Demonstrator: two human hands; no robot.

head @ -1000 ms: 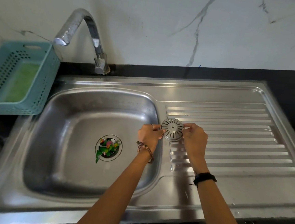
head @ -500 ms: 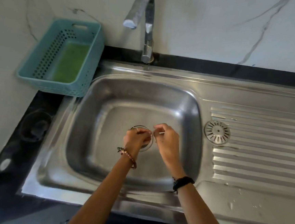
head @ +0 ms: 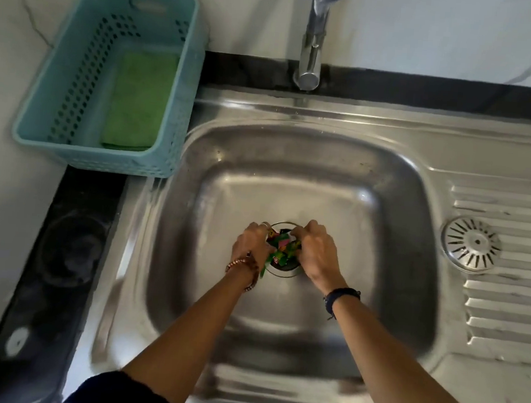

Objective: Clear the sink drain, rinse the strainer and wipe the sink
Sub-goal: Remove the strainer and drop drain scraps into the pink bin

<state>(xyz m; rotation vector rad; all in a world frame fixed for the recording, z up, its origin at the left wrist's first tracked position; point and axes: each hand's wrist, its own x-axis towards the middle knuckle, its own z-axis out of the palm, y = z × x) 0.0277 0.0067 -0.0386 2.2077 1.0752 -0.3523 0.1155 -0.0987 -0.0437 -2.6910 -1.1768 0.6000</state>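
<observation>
The steel sink basin (head: 339, 182) fills the middle of the head view. Its drain opening (head: 284, 269) holds a clump of green, pink and yellow scraps (head: 280, 251). My left hand (head: 252, 243) and my right hand (head: 316, 252) sit on either side of the drain, fingers curled into the scraps and pinching them. The round metal strainer (head: 471, 244) lies flat on the ribbed drainboard (head: 505, 302) to the right, apart from both hands. Parts of the drain are hidden by my fingers.
A teal perforated basket (head: 77, 66) stands at the back left with a green cloth (head: 140, 97) inside. The tap (head: 313, 38) rises behind the basin, no water running. Black counter (head: 59, 263) borders the sink's left side, marble wall behind.
Both hands left the strainer on the drainboard, moved into the basin and closed on the scraps in the drain. The view shifted left and closer over the basin.
</observation>
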